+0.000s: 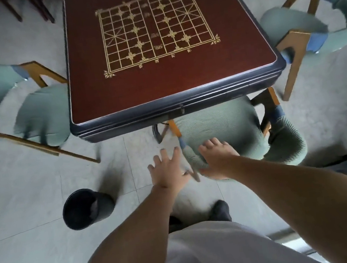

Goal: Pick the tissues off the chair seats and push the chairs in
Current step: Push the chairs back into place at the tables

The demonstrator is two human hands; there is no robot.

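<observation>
A green-cushioned wooden chair (pixel 224 127) stands at the near side of the red chess-board table (pixel 171 81), its seat partly under the table edge. My right hand (pixel 215 158) rests on the chair's curved padded backrest (pixel 284 150) at its left end, fingers lying over the top. My left hand (pixel 167 171) hovers just left of that backrest with fingers spread, holding nothing. No tissue shows on this seat. Two more green chairs stand at the left (pixel 36 116) and right (pixel 310 25) sides of the table.
A black waste bin (pixel 85 209) stands on the pale tiled floor to my left. My feet (pixel 219 210) are just behind the near chair. Dark chair legs (pixel 12 11) show at the far left corner.
</observation>
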